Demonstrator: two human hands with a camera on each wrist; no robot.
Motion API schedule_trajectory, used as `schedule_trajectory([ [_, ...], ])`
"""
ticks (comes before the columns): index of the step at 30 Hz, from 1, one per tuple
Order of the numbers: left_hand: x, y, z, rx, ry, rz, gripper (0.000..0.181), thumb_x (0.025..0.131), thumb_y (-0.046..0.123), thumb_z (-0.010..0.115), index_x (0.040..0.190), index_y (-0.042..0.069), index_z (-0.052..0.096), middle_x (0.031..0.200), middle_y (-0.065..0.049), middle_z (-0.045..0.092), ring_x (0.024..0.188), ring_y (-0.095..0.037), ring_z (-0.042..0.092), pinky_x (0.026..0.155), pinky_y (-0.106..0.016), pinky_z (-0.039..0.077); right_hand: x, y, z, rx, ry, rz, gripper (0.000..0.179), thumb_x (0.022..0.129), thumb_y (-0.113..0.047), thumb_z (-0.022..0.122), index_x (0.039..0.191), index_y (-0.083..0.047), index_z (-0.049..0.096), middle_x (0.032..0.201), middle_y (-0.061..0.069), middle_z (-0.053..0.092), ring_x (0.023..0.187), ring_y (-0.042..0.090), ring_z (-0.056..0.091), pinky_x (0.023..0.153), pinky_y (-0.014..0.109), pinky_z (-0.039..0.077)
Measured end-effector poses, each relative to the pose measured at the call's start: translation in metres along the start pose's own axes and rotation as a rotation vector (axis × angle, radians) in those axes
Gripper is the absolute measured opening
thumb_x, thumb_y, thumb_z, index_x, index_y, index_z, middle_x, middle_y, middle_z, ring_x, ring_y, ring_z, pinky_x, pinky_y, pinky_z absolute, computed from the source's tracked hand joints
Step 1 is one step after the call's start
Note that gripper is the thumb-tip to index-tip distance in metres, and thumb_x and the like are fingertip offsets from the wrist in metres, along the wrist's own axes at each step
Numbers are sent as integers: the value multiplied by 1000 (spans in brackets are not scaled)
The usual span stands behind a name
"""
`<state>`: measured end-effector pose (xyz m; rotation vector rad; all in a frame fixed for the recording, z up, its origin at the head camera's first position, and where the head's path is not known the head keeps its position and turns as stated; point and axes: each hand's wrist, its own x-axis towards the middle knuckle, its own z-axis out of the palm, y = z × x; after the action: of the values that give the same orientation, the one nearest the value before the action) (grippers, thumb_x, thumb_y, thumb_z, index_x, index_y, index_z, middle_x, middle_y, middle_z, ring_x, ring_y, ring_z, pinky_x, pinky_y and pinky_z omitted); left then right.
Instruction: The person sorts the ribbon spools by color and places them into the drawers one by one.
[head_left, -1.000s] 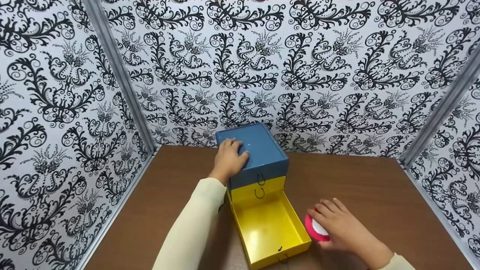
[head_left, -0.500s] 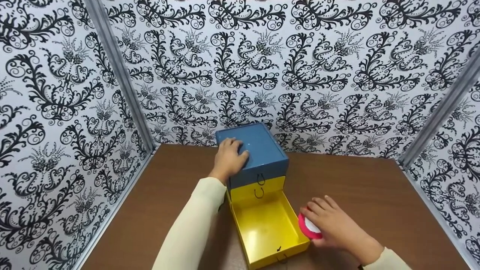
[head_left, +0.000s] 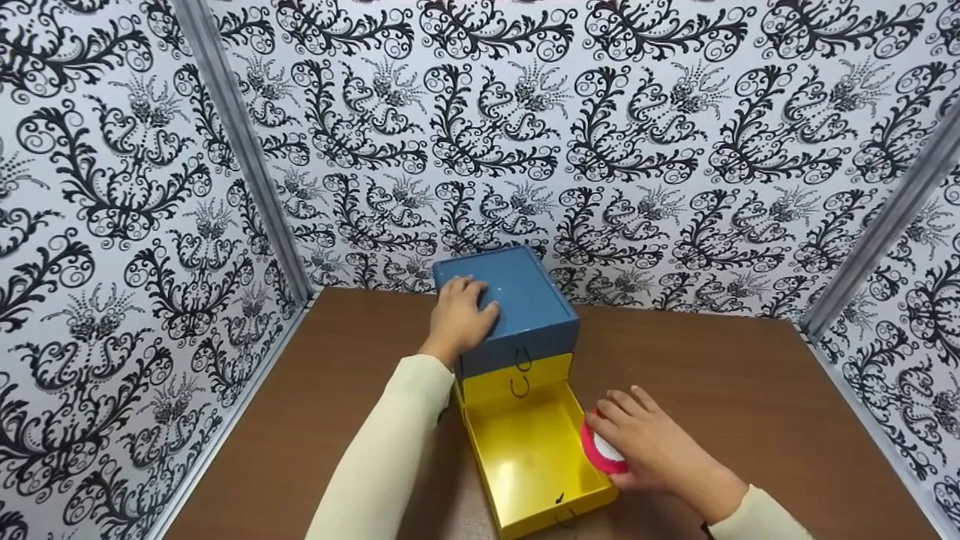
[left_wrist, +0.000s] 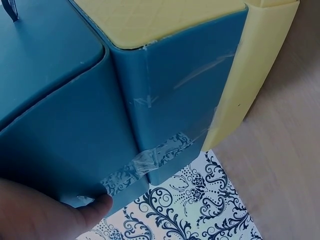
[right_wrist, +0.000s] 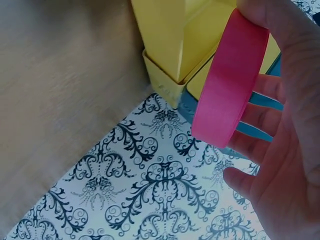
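A roll of pink ribbon (head_left: 602, 448) with a white side is gripped between the thumb and fingers of my right hand (head_left: 652, 450). It hovers at the right wall of the pulled-out yellow drawer (head_left: 525, 450); the right wrist view shows the ribbon (right_wrist: 230, 80) edge-on. My left hand (head_left: 461, 315) rests on top of the blue drawer box (head_left: 525, 292), at its left side, fingers spread. Clear tape (left_wrist: 150, 160) crosses the box's blue panels in the left wrist view. No contents show in the drawer's visible part.
Black looped pulls (head_left: 523, 360) hang on the drawer fronts. The brown table (head_left: 712, 360) stretches to both sides. Behind the box stands a white wall (head_left: 637, 187) with black scroll patterns, meeting grey metal corner posts (head_left: 247, 150).
My right hand has moved left with the ribbon roll, from beside the drawer to over its right edge. My left hand and the box stay in place.
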<state>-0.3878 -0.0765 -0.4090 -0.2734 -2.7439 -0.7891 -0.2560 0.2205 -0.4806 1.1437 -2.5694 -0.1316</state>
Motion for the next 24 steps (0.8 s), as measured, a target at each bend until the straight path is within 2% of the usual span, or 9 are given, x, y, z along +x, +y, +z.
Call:
schedule_trajectory([
  [8,1,0,1,4,-7,-12,46,88,40,51,128,17,55,140,-6,40,133,-25,26,105,-44,28,12,-5,0,-6,-17,-4,74,57,-50,76,120,-18,54,115,5,53,115,30,43,101,57,27],
  [24,0,1,0,-5,13,16,45,88,37,53,126,14,56,138,-8,42,132,-26,28,105,-44,30,35,-13,15,0,-14,-4,74,61,-54,71,124,-19,53,117,3,53,118,28,41,102,56,28],
])
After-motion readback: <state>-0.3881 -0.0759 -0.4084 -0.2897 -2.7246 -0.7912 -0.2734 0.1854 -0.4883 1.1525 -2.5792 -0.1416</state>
